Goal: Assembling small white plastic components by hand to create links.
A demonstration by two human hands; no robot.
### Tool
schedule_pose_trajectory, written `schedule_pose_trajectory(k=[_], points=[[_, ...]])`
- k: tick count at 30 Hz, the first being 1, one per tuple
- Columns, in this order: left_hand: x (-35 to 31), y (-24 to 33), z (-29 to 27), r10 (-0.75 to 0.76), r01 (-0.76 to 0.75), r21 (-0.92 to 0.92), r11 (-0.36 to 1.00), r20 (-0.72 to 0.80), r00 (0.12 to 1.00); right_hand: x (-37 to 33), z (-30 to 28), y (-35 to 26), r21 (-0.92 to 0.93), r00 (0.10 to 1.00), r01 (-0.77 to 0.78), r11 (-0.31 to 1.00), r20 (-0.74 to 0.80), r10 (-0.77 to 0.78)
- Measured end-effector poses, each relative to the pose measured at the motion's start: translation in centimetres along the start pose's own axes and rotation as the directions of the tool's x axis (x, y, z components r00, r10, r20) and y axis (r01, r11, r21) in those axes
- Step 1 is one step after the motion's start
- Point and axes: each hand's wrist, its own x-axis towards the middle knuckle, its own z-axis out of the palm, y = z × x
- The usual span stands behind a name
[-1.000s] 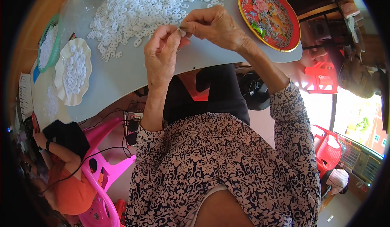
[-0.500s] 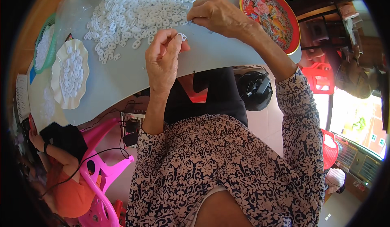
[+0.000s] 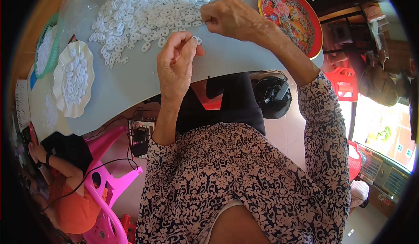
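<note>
My left hand (image 3: 176, 65) is closed in a pinch, thumb against forefinger, on a small white plastic piece with two holes (image 3: 197, 40). It is held just above the near part of the grey table. Up and to the right, my right hand (image 3: 231, 18) is closed, its fingertips at the edge of a heap of similar white plastic pieces (image 3: 146, 15). What those fingers hold, if anything, is hidden behind the hand.
A round red tray (image 3: 317, 34) with many small metal bits lies beyond my right forearm. At left are a scalloped cream dish (image 3: 58, 87) and a green basket (image 3: 54, 60), both with white pieces. A person in orange (image 3: 78, 211) sits by a pink chair (image 3: 115, 187).
My right hand has turned slightly at the pile's edge, its fingers curling in closer. My left hand keeps its pinch on the white plastic piece, nearly still.
</note>
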Motion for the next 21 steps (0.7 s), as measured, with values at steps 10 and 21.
schedule_pose_trajectory(k=[10, 21], points=[[0.17, 0.25, 0.04, -0.022, 0.022, 0.044, 0.999, 0.005, 1.0, -0.62, -0.76, -0.64, 0.285, 0.98, -0.179, 0.942, -0.03, 0.196], [0.24, -0.03, -0.03, -0.016, 0.015, 0.059, 0.998, 0.01, 1.0, -0.93, -0.73, -0.09, 0.249, 0.979, -0.193, 0.949, -0.021, 0.204]])
